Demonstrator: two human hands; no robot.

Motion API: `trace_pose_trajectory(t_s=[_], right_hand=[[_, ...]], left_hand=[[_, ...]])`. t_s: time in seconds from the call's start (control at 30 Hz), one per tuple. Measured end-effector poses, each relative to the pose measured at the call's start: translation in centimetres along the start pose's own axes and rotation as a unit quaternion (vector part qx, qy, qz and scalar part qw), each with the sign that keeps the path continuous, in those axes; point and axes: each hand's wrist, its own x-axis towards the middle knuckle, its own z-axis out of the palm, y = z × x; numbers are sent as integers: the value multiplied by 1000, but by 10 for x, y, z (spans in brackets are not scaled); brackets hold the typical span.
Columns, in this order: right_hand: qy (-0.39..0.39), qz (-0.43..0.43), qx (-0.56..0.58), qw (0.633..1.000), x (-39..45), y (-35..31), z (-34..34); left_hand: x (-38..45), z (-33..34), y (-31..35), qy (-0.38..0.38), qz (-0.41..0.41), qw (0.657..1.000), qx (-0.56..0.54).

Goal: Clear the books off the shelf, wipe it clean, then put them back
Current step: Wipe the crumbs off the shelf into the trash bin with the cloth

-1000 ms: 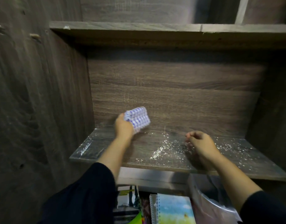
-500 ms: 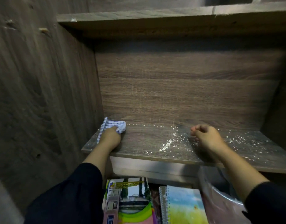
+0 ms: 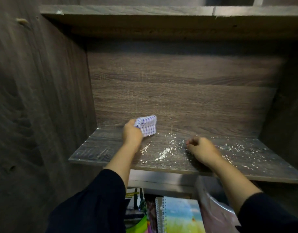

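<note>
The dark wooden shelf (image 3: 101, 148) holds no books, and white crumbs and dust (image 3: 163, 153) are scattered over its middle and right. My left hand (image 3: 132, 134) presses a bunched blue-and-white checked cloth (image 3: 147, 125) onto the board near the back wall, left of centre. My right hand (image 3: 201, 148) rests on the shelf in a loose fist among the crumbs, holding nothing. Below the shelf's front edge lie the books: a spiral notebook with a bright sky-and-field cover (image 3: 180, 216) and a green and yellow one (image 3: 136, 207).
A wooden side panel (image 3: 35, 106) closes the left side and another shelf board (image 3: 144, 10) runs overhead. The back wall (image 3: 178, 89) is wood grain. A translucent plastic bag (image 3: 215, 214) hangs under my right forearm.
My left hand has swept the cloth from the shelf's far left corner back toward the centre, along the back wall. My right hand has stayed in place.
</note>
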Motion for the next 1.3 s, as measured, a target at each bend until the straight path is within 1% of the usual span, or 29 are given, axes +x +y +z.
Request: trace_pose_trajectory(t_s=[0.07, 0.13, 0.17, 0.2, 0.23, 0.27, 0.3, 0.33, 0.37, 0.4, 0.43, 0.53, 0.57, 0.63, 0.7, 0.77, 0.8, 0.83, 0.9, 0.93, 0.97, 1.0, 1.03, 1.07, 1.13, 1.2, 1.23, 1.27, 1.3], right_hand=[[4, 4, -32, 999, 2, -1, 2], [4, 0, -59, 998, 1, -3, 3], [2, -1, -72, 997, 0, -4, 4], [1, -2, -81, 997, -1, -6, 5], [0, -3, -88, 996, -3, -7, 6], [-1, -5, -95, 995, -3, -8, 6], [-1, -7, -101, 995, -4, -9, 6], [-2, -8, -105, 994, -5, -10, 6], [-2, -8, -107, 994, -5, -10, 6], [-4, -7, -108, 994, -6, -11, 6], [-3, -8, -107, 994, -5, -11, 6], [-6, -6, -98, 995, -4, -8, 7], [-6, -7, -96, 995, -4, -7, 7], [-4, -4, -94, 996, -4, -6, 8], [-3, -2, -97, 995, -4, -7, 8], [-3, -1, -98, 995, -3, -7, 9], [-3, -1, -97, 995, -2, -6, 9], [-4, -2, -95, 995, -2, -6, 9], [-4, -1, -87, 996, 0, -5, 9], [-4, 0, -82, 997, 1, -5, 9], [-6, -2, -80, 997, 2, -4, 9], [-8, -2, -80, 997, 2, -5, 9], [-8, -3, -81, 997, 3, -4, 9], [-7, -2, -80, 997, 3, -4, 10], [1, -1, -75, 997, 4, -3, 10], [4, 1, -72, 997, 3, -3, 11], [6, 2, -73, 997, 3, -3, 11], [6, 4, -73, 997, 2, -3, 12], [6, 4, -76, 997, 1, -2, 12]], left_hand=[[-4, -22, 20, 68, 71, 992, 82], [-9, -48, 33, 109, 148, 961, 208], [-9, -61, 35, 86, 151, 942, 288], [-5, -72, 32, 29, 118, 919, 375], [-5, -79, 31, -55, 62, 895, 438], [-1, -84, 24, -132, 1, 879, 458], [0, -88, 20, -179, -37, 875, 448], [4, -90, 13, -173, -51, 885, 429], [10, -93, 8, -143, -56, 900, 408], [14, -95, 4, -107, -58, 901, 417], [16, -96, -3, -71, -57, 892, 442], [2, -84, -10, -14, -57, 819, 570], [-5, -75, -9, -8, -55, 820, 570], [-14, -52, -4, -29, -33, 857, 514], [-19, -33, -3, -73, -4, 890, 451], [-18, -30, 1, -79, 32, 897, 434], [-17, -34, 4, -67, 55, 887, 454], [-16, -41, 8, -51, 84, 867, 489], [-12, -55, 13, -5, 135, 793, 594], [-10, -64, 16, 10, 123, 746, 654], [-9, -74, 18, 16, 74, 712, 698], [-7, -84, 20, 7, 10, 688, 725], [-5, -92, 18, -2, -57, 676, 735], [-3, -99, 17, -19, -90, 665, 742], [5, -104, 17, -58, -121, 657, 742], [10, -105, 16, -73, -148, 667, 727], [12, -106, 13, -73, -158, 677, 715], [14, -107, 8, -56, -176, 692, 698], [16, -110, 2, -33, -168, 707, 686]])
